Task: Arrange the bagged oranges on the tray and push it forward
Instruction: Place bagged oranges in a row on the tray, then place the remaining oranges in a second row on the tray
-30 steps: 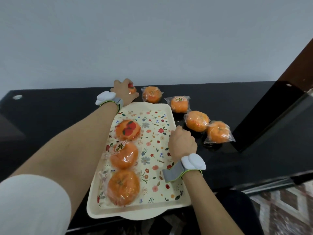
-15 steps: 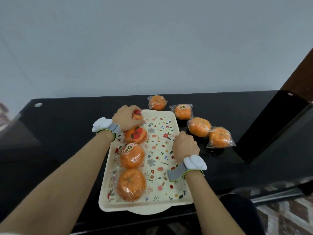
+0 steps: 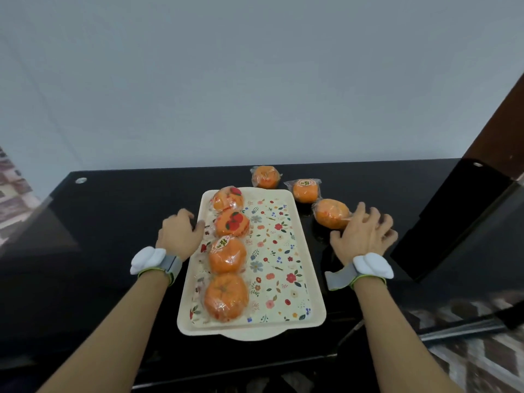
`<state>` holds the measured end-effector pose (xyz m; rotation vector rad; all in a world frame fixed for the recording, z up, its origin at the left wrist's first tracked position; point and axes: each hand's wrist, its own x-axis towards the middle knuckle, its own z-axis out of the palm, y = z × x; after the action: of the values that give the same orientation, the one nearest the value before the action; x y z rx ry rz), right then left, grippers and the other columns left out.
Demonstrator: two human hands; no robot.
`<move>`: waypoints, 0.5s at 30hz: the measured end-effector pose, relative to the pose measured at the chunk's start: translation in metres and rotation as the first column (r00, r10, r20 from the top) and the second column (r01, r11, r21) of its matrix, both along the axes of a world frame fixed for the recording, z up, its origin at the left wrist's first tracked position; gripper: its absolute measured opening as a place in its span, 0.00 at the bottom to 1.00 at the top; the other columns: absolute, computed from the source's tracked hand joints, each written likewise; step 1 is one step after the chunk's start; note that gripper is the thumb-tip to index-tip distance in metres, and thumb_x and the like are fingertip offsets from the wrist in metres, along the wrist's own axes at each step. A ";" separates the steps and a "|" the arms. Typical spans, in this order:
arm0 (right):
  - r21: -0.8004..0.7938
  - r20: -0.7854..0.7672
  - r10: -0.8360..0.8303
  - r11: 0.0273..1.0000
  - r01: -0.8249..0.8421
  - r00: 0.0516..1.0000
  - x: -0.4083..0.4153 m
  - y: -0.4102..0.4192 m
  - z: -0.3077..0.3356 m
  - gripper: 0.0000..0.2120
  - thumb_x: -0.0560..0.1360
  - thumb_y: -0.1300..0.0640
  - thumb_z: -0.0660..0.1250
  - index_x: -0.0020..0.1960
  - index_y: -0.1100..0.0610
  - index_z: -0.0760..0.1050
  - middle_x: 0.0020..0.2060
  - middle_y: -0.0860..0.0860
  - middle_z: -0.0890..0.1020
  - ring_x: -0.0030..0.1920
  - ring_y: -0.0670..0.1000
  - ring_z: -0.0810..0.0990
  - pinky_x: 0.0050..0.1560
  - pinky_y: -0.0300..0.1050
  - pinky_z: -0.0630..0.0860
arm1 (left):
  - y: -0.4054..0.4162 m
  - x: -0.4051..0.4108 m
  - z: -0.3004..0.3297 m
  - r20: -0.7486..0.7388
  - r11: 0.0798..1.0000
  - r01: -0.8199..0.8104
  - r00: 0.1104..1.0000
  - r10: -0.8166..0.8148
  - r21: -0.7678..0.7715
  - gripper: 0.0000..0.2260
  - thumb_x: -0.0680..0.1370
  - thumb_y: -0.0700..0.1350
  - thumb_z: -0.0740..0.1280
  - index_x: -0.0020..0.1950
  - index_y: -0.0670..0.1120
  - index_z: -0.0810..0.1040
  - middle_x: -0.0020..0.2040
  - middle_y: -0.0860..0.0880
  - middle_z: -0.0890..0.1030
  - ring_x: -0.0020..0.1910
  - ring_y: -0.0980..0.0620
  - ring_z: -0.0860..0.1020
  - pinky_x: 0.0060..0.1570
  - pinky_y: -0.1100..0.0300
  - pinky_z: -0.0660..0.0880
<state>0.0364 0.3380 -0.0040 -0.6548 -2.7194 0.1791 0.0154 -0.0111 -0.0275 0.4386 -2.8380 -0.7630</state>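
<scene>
Oranges on the tray now number four; left hand rests empty, loosely curled, right hand spreads over another bagged orange.

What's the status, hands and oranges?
Left hand empty, resting by tray. Right hand open, reaching over loose oranges. Four bagged oranges lined on tray. Nothing blocking.

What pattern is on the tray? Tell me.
Cream tray with small multicoloured flowers and leaves, shown in the head view.
</scene>
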 end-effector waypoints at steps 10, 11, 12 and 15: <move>-0.242 0.002 0.005 0.970 -0.004 1.000 0.011 0.006 0.002 0.30 0.69 0.50 0.72 0.65 0.60 0.65 0.60 0.62 0.69 0.56 0.68 0.71 0.52 0.58 0.74 | 0.028 0.021 -0.001 -0.077 0.984 -0.156 0.984 0.163 0.085 0.12 0.77 0.49 0.67 0.44 0.40 0.81 0.36 0.43 0.78 0.35 0.43 0.74 0.35 0.56 0.69; -0.254 -0.022 0.013 0.967 -0.018 1.000 0.016 0.001 0.003 0.30 0.68 0.50 0.72 0.64 0.60 0.66 0.60 0.62 0.70 0.55 0.68 0.72 0.51 0.57 0.74 | 0.028 0.022 -0.002 -0.085 0.982 -0.161 0.982 0.170 0.099 0.12 0.77 0.48 0.68 0.43 0.40 0.82 0.36 0.43 0.78 0.35 0.43 0.74 0.35 0.56 0.69; -0.264 -0.047 0.025 0.964 -0.037 0.999 0.023 -0.006 0.005 0.29 0.68 0.50 0.72 0.63 0.60 0.67 0.59 0.62 0.70 0.55 0.67 0.72 0.50 0.56 0.74 | 0.028 0.022 -0.002 -0.094 0.981 -0.164 0.980 0.174 0.107 0.12 0.77 0.48 0.68 0.43 0.40 0.82 0.35 0.43 0.79 0.34 0.43 0.74 0.35 0.56 0.69; -0.298 -0.136 0.100 0.945 -0.137 0.986 0.046 -0.030 0.009 0.26 0.68 0.50 0.71 0.60 0.59 0.68 0.56 0.60 0.71 0.53 0.65 0.72 0.45 0.51 0.71 | 0.029 0.025 -0.001 -0.099 0.974 -0.185 0.975 0.198 0.133 0.11 0.77 0.48 0.68 0.43 0.40 0.82 0.37 0.42 0.80 0.35 0.43 0.75 0.36 0.56 0.69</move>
<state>0.0825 0.3078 0.0051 -0.5403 -2.6383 0.6607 0.0402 0.0184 -0.0287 0.6556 -2.6069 -0.8965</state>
